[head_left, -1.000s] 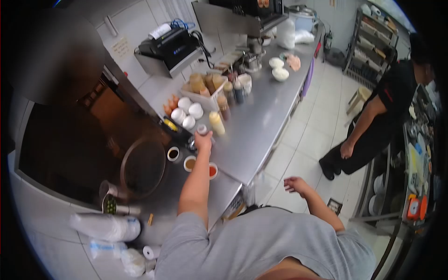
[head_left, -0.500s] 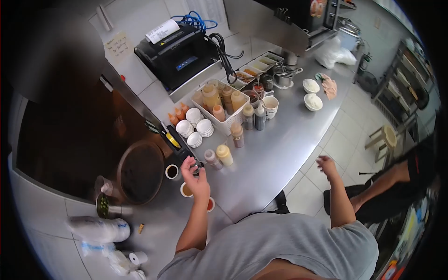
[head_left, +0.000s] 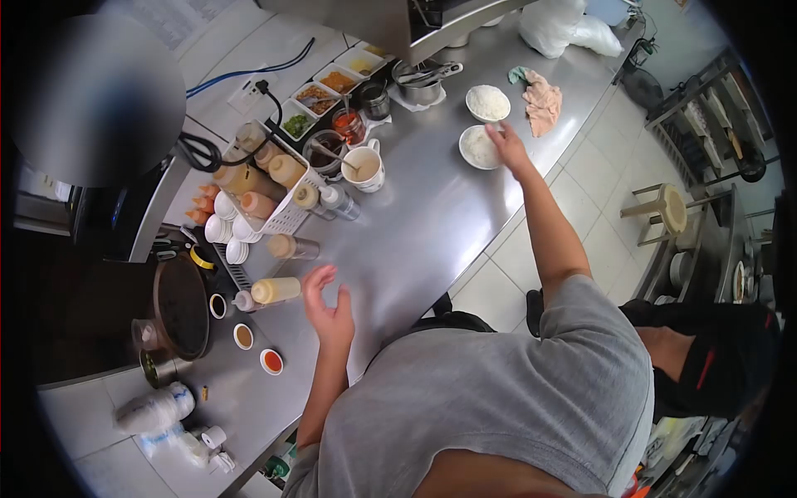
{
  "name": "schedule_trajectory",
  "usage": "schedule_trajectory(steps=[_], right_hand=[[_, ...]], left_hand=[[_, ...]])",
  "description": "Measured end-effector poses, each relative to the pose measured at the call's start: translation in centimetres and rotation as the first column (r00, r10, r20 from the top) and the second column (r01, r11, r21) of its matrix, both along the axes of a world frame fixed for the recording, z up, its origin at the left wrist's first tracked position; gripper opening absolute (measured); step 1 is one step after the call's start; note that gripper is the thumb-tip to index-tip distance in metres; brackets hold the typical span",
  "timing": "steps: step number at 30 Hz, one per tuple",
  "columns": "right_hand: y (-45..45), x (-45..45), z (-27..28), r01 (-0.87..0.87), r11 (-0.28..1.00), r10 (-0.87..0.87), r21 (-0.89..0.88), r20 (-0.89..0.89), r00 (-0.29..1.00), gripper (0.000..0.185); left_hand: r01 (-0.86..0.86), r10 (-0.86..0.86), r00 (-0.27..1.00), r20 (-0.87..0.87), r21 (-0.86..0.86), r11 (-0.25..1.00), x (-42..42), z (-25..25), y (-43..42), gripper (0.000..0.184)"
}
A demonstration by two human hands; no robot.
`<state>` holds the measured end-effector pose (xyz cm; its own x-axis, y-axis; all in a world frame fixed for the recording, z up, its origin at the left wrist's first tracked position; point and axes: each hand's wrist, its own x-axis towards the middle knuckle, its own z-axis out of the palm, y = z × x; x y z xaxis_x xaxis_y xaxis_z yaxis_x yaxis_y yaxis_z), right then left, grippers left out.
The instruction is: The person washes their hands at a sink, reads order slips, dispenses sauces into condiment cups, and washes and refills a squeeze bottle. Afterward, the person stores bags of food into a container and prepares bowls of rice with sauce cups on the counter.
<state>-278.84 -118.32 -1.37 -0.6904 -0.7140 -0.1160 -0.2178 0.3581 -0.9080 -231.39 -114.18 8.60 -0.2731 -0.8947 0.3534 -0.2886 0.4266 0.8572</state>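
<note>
At the far part of the counter, my right hand (head_left: pixel 510 151) reaches to the nearer bowl of rice (head_left: pixel 477 148). Its fingers are stretched out over the bowl's right rim; whether they touch it I cannot tell. A second bowl of rice (head_left: pixel 488 103) stands just behind. Above the counter's near side, my left hand (head_left: pixel 330 311) is open with thumb and fingers apart, holding nothing. Closest to it is a squeeze bottle of pale yellow sauce (head_left: pixel 276 290). Small sauce cups lie to its left, one with red sauce (head_left: pixel 271 362) and one with brown sauce (head_left: pixel 243 336).
A white basket of squeeze bottles (head_left: pixel 286 203) stands by the wall, beside a mug (head_left: pixel 364 169) holding a spoon. A crumpled pink cloth (head_left: pixel 542 103) lies right of the bowls. Another person in dark clothes (head_left: pixel 706 365) is close on the right. A stool (head_left: pixel 671 207) stands beyond.
My right hand has moved from beside the counter out to the nearer rice bowl. The view has shifted toward the counter's far end. My left hand stays raised and open.
</note>
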Motion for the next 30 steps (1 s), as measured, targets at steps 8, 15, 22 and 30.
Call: schedule_trajectory(steps=[8, 15, 22, 30], right_hand=[[-4.5, -2.8, 3.4, -0.219, 0.975, 0.149, -0.044, -0.602, 0.785, 0.111], [-10.6, -5.5, 3.3, -0.101, 0.813, 0.458, 0.574, -0.522, 0.72, 0.125], [-1.1, 5.2, 5.3, -0.224, 0.796, 0.55, 0.562, -0.517, 0.656, 0.122], [-0.4, 8.8, 4.3, -0.377, 0.918, 0.389, 0.122, -0.464, 0.796, 0.102]], left_hand=[[0.269, -0.268, 0.811, 0.52, 0.075, 0.96, -12.3, -0.4, -4.4, 0.104], [0.416, -0.311, 0.419, 0.853, 0.124, 0.901, -19.4, -2.4, -7.2, 0.121], [0.379, -0.316, 0.388, 0.866, 0.163, 0.911, -15.0, -4.7, -5.9, 0.112], [0.175, -0.232, 0.369, 0.9, 0.178, 0.968, -7.6, -0.1, -2.0, 0.092]])
